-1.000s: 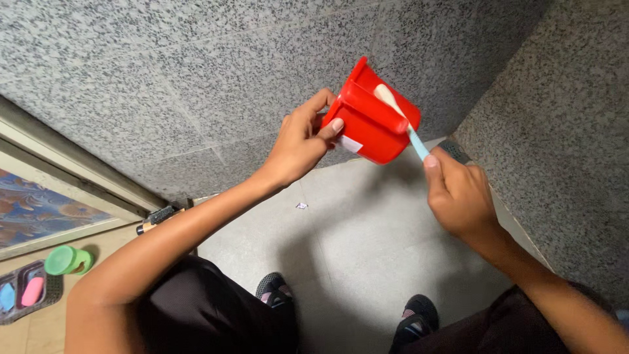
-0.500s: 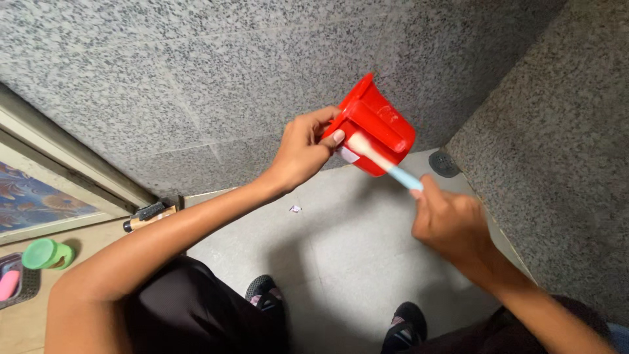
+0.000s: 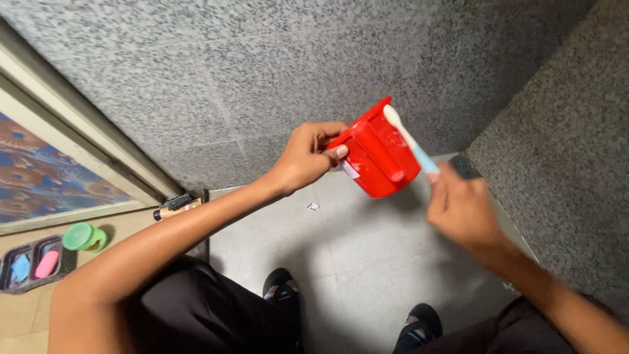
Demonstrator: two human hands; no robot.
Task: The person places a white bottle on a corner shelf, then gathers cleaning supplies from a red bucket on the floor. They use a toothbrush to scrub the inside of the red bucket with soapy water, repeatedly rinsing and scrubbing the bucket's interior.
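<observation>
Speckled grey granite walls (image 3: 196, 78) meet in a corner above a pale tiled floor (image 3: 367, 262), seen from the head camera looking straight down.

At the middle, the left hand (image 3: 303, 156) is closed on the side of one red plastic mug (image 3: 377, 156), thumb pressed against its wall and fingers wrapped behind, holding it in the air in front of the wall, well above the floor. The mug is tilted, its base turned down toward the viewer and its rim toward the wall; a red handle runs along its near side. The right hand (image 3: 462, 211), blurred, is closed on the blue handle of one toothbrush (image 3: 409, 141). The toothbrush's long axis runs diagonally from the hand at lower right up to its white head at upper left, which lies against the rim of the mug.

Just behind the right hand, a dark floor drain (image 3: 464, 166) sits in the corner, partly hidden by the fingers. A small scrap (image 3: 313, 206) lies on the floor under the mug. Two dark sandalled feet (image 3: 282, 288) stand below. At far left, past a door frame (image 3: 78, 124), lie a brown-handled tool (image 3: 177, 206), a green cup (image 3: 84, 237) and a dark tray (image 3: 33, 265) holding a blue and a pink piece.
</observation>
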